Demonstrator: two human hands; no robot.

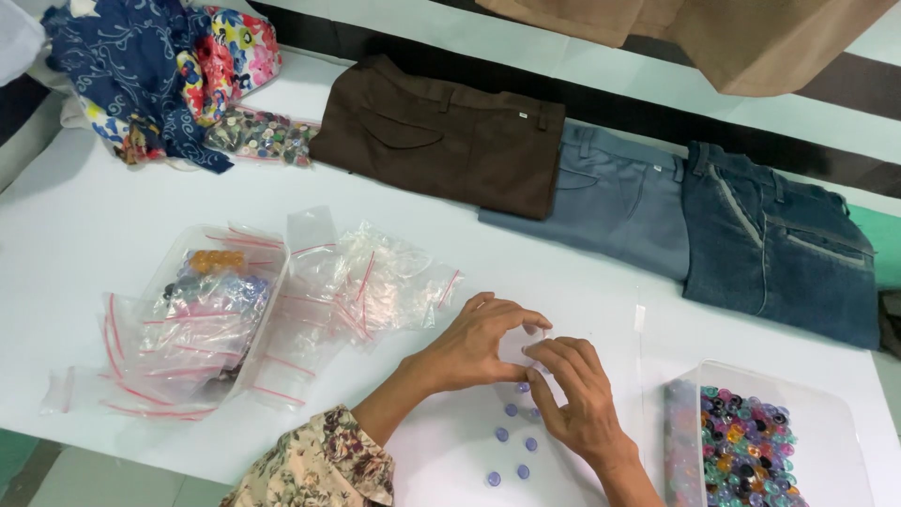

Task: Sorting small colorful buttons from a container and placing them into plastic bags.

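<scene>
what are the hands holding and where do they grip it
Both the left hand and the right hand pinch a small clear plastic bag between their fingertips, near its top edge, above loose purple buttons.

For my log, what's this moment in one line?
left hand + right hand: hold small clear plastic bag | small round purple buttons: on white table

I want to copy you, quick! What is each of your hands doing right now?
Left hand: fingers closed on a small clear bag.
Right hand: pinching the same bag, above the loose purple buttons.
</scene>
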